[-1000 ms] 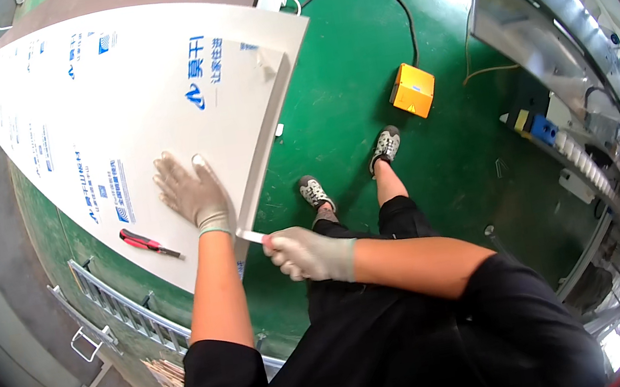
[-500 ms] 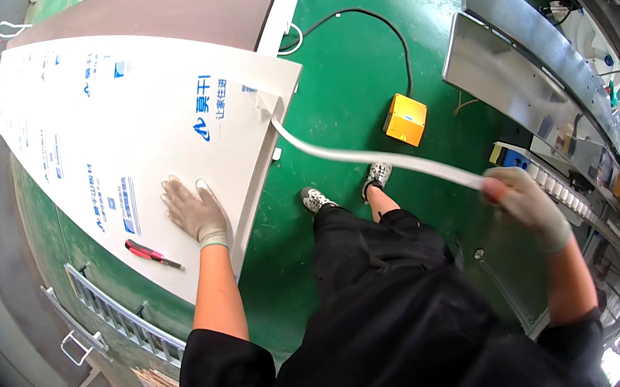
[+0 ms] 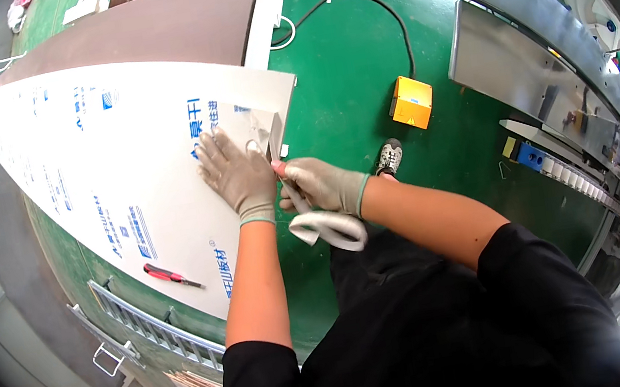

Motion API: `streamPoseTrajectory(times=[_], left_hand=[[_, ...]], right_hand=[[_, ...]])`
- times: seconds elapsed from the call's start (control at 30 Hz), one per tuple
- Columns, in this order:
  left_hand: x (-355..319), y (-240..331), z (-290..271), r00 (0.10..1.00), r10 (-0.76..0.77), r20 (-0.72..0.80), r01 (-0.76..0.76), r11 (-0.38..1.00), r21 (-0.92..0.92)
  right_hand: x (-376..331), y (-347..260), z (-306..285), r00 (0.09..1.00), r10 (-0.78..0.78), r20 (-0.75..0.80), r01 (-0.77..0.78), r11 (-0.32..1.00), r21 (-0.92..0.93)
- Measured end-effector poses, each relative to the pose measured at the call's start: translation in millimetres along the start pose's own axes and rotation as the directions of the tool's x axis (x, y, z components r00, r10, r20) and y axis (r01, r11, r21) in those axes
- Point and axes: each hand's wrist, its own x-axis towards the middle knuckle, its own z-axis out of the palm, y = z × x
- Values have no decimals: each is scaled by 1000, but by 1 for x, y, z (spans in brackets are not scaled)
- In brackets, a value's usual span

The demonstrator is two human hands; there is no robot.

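A large white board [image 3: 156, 145] with blue print lies on the left, its straight edge toward me. My left hand [image 3: 236, 177], in a thin glove, is pressed flat on it near that edge with its fingers spread. Just right of it, at the edge, my gloved right hand [image 3: 325, 185] is closed around a pale strip [image 3: 303, 224]. Part of the strip rises toward the board's corner, while the rest hangs in a loop below the hand. A red and black utility knife [image 3: 167, 275] rests on the board near its curved edge.
Behind the board lies a brown panel [image 3: 130, 31]. An orange-yellow box [image 3: 412, 103] with a dark cable [image 3: 397, 17] stands on the green floor [image 3: 356, 73]. Metal sheets [image 3: 504, 61] are at the right. A metal rack [image 3: 154, 323] sits at the lower left.
My right hand has come from far right to the board's edge, beside my left hand. The strip, stretched out long before, now hangs in a loop. My left hand has slid toward the corner.
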Motion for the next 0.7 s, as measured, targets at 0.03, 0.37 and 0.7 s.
streamPoseTrajectory(times=[0.03,0.37,0.7], left_hand=[[-4,-12,-3,1000,-9,-5,9,1000,6],[18,3,-22,990,-77,115,59,987,148],[23,-60,66,893,322,-315,-222,923,313]], right_hand=[[-15,-4,18,999,41,-10,-38,987,156],[-328,-87,-39,781,-575,-242,386,750,-537],[-372,50,-70,83,-971,-225,10,226,-974]])
